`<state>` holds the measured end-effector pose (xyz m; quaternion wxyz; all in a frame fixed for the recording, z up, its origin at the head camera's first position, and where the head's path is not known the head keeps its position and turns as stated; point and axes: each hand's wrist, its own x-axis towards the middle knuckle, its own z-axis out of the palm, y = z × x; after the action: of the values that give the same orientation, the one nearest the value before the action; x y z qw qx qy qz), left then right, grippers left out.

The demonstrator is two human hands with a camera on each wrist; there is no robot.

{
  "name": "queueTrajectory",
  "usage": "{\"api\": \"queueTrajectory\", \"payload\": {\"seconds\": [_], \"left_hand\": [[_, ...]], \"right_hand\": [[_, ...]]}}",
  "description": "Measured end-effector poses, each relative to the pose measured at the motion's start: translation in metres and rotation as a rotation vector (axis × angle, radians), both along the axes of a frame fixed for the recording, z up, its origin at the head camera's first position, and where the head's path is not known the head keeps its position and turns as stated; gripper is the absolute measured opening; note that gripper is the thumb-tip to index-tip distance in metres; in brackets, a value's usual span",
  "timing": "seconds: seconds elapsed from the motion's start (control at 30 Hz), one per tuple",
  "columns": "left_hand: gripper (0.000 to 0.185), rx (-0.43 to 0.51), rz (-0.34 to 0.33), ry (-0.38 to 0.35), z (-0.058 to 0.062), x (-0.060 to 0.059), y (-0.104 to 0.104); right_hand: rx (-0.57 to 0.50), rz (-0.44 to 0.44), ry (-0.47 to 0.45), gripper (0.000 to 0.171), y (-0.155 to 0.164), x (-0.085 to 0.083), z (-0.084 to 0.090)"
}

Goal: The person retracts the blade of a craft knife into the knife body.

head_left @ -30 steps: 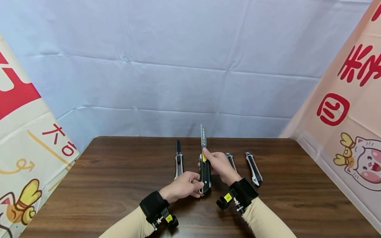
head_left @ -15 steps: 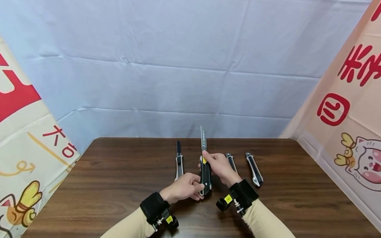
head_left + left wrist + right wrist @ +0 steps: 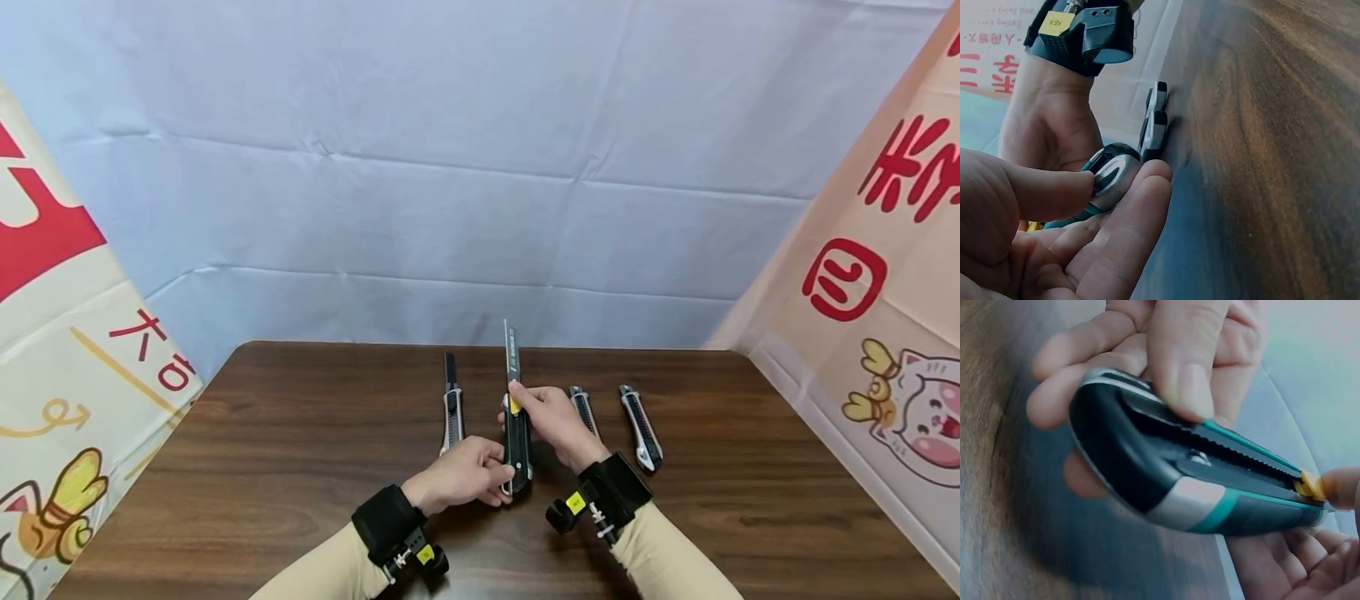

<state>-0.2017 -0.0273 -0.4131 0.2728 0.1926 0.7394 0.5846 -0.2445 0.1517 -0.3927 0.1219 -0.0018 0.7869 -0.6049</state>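
Observation:
A black and teal utility knife [image 3: 517, 442] is held just above the brown table [image 3: 300, 433], its long blade [image 3: 511, 350] out and pointing away from me. My left hand [image 3: 498, 479] pinches the knife's butt end [image 3: 1107, 178] between thumb and fingers. My right hand [image 3: 525, 400] grips the front of the handle, thumb on the yellow slider [image 3: 1310, 485]. The right wrist view shows the knife body [image 3: 1191, 481] close up with the left fingers [image 3: 1147, 350] curled round its rear.
Three more utility knives lie on the table: one to the left [image 3: 451, 404] and two to the right [image 3: 581, 408], [image 3: 639, 425]. A pale cloth backdrop [image 3: 480, 167] hangs behind, and printed banners stand at the left [image 3: 67, 350] and right [image 3: 877, 317].
Almost nothing: both hands keep the same hold on the knife, and the right thumb has slipped a touch lower by the slider.

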Motion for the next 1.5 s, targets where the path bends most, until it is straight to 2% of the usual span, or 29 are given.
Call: {"api": "queueTrajectory", "payload": {"seconds": [0.23,0.53,0.73,1.17,1.37,1.5], "left_hand": [[0.023,-0.002,-0.01,0.007,0.0013,0.0021,0.0014],[0.024,0.005,-0.011,-0.003,0.0045,0.0032,0.0018],[0.023,0.003,-0.01,0.003,0.008,0.0034,0.0034],[0.021,0.001,0.003,-0.014,0.004,0.0063,0.0048],[0.025,0.031,-0.032,-0.029,0.0021,0.0045,0.0008],[0.027,0.045,-0.072,0.004,0.0024,0.002,-0.0018]], "right_hand": [[0.006,0.006,0.017,0.059,0.0036,0.0033,0.0011],[0.018,-0.02,0.022,0.055,0.0009,0.004,0.0024],[0.015,-0.004,0.02,0.054,0.0015,0.0036,0.0047],[0.028,-0.016,0.024,0.051,0.0028,0.0072,0.0004],[0.028,-0.015,0.051,0.048,0.0002,0.0073,-0.0021],[0.024,-0.017,0.054,0.048,0.0003,0.0061,-0.0017]]}}
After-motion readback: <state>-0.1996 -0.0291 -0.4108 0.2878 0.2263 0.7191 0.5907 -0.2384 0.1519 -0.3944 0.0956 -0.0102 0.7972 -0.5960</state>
